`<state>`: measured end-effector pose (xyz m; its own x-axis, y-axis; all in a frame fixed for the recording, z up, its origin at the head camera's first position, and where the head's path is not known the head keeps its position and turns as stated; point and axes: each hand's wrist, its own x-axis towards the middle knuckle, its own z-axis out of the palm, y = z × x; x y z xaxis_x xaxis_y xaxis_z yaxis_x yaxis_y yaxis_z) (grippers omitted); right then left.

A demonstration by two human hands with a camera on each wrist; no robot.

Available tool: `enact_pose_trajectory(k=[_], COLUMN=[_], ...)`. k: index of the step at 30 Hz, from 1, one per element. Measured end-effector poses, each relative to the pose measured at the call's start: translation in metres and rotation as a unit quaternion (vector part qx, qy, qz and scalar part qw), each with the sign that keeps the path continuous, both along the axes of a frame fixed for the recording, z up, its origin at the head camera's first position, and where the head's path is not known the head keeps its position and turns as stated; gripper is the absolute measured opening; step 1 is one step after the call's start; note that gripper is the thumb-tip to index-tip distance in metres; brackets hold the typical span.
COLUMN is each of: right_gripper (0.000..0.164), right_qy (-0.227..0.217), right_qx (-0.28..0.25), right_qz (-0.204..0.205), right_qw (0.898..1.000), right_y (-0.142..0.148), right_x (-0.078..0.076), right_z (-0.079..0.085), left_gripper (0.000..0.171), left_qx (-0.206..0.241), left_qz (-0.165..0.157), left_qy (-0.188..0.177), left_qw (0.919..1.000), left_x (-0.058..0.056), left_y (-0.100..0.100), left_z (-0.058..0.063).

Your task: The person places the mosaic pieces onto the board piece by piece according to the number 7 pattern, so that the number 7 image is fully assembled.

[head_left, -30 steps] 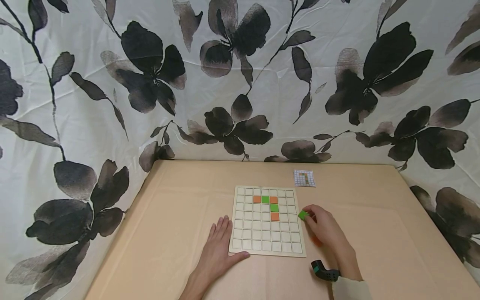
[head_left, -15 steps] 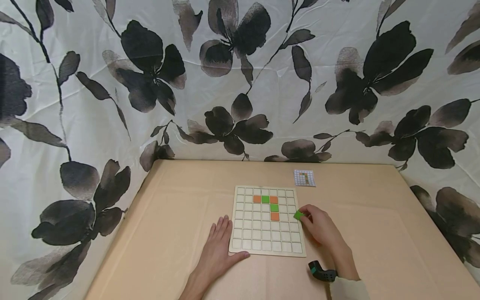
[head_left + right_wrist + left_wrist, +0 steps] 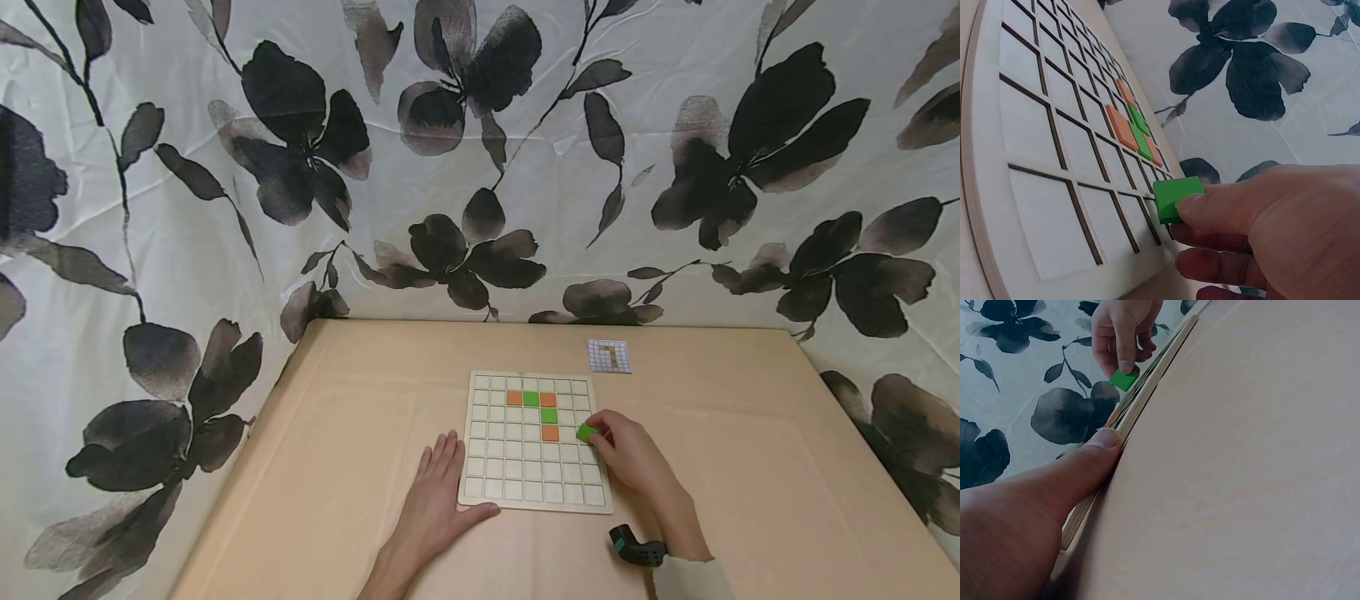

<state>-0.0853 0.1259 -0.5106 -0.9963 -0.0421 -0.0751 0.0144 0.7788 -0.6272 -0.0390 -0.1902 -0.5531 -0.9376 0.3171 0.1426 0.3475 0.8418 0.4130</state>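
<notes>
A light wooden grid board (image 3: 517, 492) lies on the table, with white square cells. Orange tiles (image 3: 550, 433) and green tiles (image 3: 531, 399) sit in several cells of its upper part, forming a hooked line. My right hand (image 3: 637, 458) pinches a green square tile (image 3: 1177, 199) between thumb and fingers, held over the board's right side. My left hand (image 3: 431, 500) lies flat with fingers straight along the board's left edge. Its thumb (image 3: 1100, 447) touches the board's near edge in the left wrist view.
A small card (image 3: 609, 356) printed with a grid and a coloured pattern lies behind the board at the right. The table (image 3: 360, 400) reaches back to a white cloth (image 3: 570, 192) with dark flowers. A black band (image 3: 637, 547) is on the right wrist.
My right hand has moved left with the green tile, from beside the board's right edge to over its right-hand cells. The left hand has stayed in place.
</notes>
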Motion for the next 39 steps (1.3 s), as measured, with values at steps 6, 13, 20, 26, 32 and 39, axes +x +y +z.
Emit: enact_pose_trajectory(k=[6,13,20,26,32,39], right_gripper=[0.018,0.017,0.013,0.011,0.011,0.01], right_qy=[-0.002,0.008,0.004,0.014,0.019,0.019], right_qx=[-0.004,-0.015,-0.021,-0.023,-0.023,-0.02], right_qz=[0.0,0.016,0.023,0.039,0.048,0.043], right_qw=[1.0,1.0,1.0,0.999,0.998,0.999], right_y=[-0.007,-0.014,-0.02,-0.027,-0.032,-0.039], right_x=[0.001,0.003,0.003,0.003,0.004,0.006], right_z=[0.001,0.0,-0.001,-0.003,-0.005,-0.004], left_gripper=[0.11,0.11,0.11,0.11,0.11,0.11], left_qx=[0.004,0.002,0.004,0.004,0.004,0.005], left_qz=[-0.001,-0.001,0.0,-0.001,-0.001,-0.001], left_qy=[-0.002,-0.001,-0.002,0.0,0.0,-0.002], left_qw=[1.0,1.0,1.0,1.0,1.0,1.0], left_x=[0.0,0.0,0.0,0.0,0.0,0.0], left_y=[0.0,-0.001,-0.001,-0.001,-0.001,-0.002], left_z=[0.001,0.001,0.0,0.001,0.001,0.001])
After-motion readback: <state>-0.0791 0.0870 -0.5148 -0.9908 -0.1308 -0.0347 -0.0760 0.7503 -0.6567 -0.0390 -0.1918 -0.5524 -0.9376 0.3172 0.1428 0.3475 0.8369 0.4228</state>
